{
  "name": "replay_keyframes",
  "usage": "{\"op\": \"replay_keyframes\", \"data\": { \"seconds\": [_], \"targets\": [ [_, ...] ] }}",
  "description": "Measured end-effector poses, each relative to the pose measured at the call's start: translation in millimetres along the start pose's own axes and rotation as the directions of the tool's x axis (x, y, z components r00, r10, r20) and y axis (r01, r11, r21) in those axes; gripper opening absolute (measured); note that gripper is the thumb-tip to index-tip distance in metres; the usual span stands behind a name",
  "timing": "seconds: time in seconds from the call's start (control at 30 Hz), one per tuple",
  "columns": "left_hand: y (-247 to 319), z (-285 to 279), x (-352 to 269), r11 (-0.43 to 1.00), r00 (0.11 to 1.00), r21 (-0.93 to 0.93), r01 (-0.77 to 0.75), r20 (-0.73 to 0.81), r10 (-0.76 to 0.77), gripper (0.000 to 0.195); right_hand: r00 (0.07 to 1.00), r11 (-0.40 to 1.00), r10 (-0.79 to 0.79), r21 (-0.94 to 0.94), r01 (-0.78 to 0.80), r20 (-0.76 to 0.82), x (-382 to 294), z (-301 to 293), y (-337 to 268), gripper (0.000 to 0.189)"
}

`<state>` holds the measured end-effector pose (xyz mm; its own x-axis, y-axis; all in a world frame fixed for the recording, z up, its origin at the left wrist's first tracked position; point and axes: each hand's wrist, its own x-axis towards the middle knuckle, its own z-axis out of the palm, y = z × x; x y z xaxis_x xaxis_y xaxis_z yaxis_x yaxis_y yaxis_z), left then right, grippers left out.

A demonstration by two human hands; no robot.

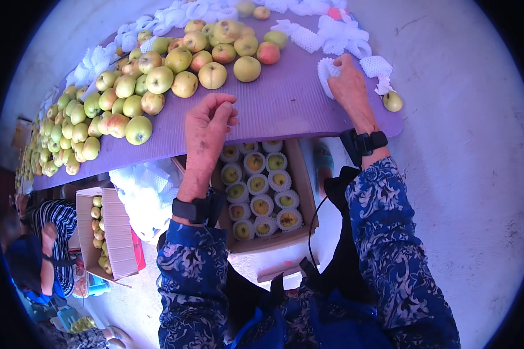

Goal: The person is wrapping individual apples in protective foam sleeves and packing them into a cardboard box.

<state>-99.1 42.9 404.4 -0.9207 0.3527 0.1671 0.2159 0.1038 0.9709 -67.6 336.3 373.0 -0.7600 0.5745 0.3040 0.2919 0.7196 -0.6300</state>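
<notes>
My left hand (pixel 210 124) hovers near the front edge of the table's purple ribbed mat (pixel 284 104), fingers curled, with nothing seen in it. At the right part of the mat, my right hand (pixel 348 83) pinches a white foam net sleeve (pixel 326 76). Green, yellow and reddish apples (pixel 159 80) are heaped on the mat's left and middle. Below the table edge, a cardboard box (pixel 303 174) holds rows of apples in foam nets (pixel 260 206), partly hidden by the table and my left forearm.
More foam nets (pixel 340 37) lie along the far edge, and a lone apple (pixel 392 101) sits at the right corner. A bright pile of foam nets (pixel 144 192) is below the table. At left, a person (pixel 39 257) is beside another cardboard box (pixel 118 231) with apples.
</notes>
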Motion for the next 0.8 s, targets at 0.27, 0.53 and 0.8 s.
{"op": "replay_keyframes", "data": {
  "seconds": [0.27,0.53,0.8],
  "targets": [
    [-6.4,18.2,-0.2,0.991,0.997,0.115,-0.068,-0.03,0.072,0.02,0.95,0.882,-0.309,0.36,0.303,-0.042,-30.5,2.0,-32.1,0.027],
    [-0.2,31.3,-0.1,0.88,0.974,0.456,-0.135,-0.103,0.203,0.056,0.875,0.785,-0.485,0.435,0.44,-0.011,-61.8,23.1,-73.2,0.018],
    [-1.0,20.1,1.5,0.87,0.979,0.473,-0.138,-0.07,0.194,0.027,0.858,0.786,-0.503,0.467,0.405,0.104,-65.1,32.2,-87.4,0.023]
  ]
}}
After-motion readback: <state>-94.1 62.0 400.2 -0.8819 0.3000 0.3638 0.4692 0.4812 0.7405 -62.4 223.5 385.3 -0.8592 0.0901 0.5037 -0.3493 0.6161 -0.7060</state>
